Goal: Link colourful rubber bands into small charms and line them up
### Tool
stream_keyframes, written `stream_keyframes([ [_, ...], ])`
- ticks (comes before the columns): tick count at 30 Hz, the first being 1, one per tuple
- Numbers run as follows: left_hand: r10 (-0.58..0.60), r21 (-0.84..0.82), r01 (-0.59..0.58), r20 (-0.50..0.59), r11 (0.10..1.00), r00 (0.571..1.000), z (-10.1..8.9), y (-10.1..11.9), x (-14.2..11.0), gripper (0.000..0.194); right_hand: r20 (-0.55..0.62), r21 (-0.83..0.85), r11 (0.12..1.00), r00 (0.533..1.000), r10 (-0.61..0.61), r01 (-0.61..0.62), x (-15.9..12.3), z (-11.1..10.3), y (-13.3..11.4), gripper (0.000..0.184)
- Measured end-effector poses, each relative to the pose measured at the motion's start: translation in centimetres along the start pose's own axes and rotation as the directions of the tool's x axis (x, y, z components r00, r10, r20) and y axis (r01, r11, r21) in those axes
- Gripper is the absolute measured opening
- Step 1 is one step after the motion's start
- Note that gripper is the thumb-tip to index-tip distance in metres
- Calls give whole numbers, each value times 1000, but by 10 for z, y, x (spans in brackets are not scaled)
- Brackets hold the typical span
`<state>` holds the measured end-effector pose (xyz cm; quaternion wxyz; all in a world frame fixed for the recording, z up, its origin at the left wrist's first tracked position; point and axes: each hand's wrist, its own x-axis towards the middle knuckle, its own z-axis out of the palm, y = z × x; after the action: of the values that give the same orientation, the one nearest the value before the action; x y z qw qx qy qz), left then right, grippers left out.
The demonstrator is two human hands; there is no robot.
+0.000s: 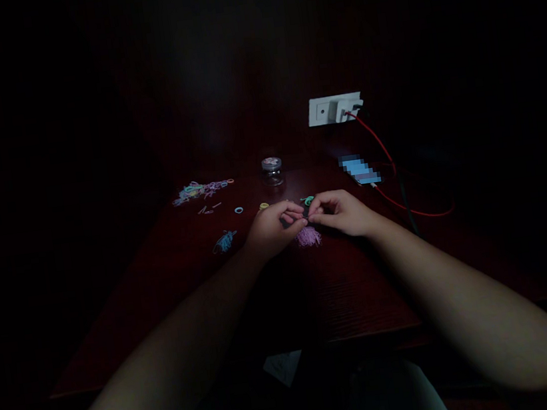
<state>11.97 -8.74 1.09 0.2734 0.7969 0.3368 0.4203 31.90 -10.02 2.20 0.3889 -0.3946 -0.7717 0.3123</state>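
Note:
My left hand [276, 227] and my right hand [340, 213] meet fingertip to fingertip over the dark red table. Each has thumb and index finger pinched together; whatever lies between them is too small and dim to make out. Just below the fingertips is a heap of small purple elastic bands [308, 236]. Behind the hands lie a green band [308, 201] and a yellow band [264, 205], partly hidden. To the left are a clump of blue bands [225, 241] and a single blue ring-shaped band [238, 210].
A mixed-colour pile of bands [198, 191] lies far left, with several small thin pieces [209, 209] nearby. A round clear container [271, 165] stands at the back. At right, a phone [360, 170] is joined by a red cable [379, 137] to a wall socket [322, 111].

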Motion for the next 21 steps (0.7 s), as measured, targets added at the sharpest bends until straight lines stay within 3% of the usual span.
stream_keyframes([
  [21,19,50,-18,-21,999,1000,1,-1,1,5,20,8,1000,1000,13,-13,-1,-2,2,23],
])
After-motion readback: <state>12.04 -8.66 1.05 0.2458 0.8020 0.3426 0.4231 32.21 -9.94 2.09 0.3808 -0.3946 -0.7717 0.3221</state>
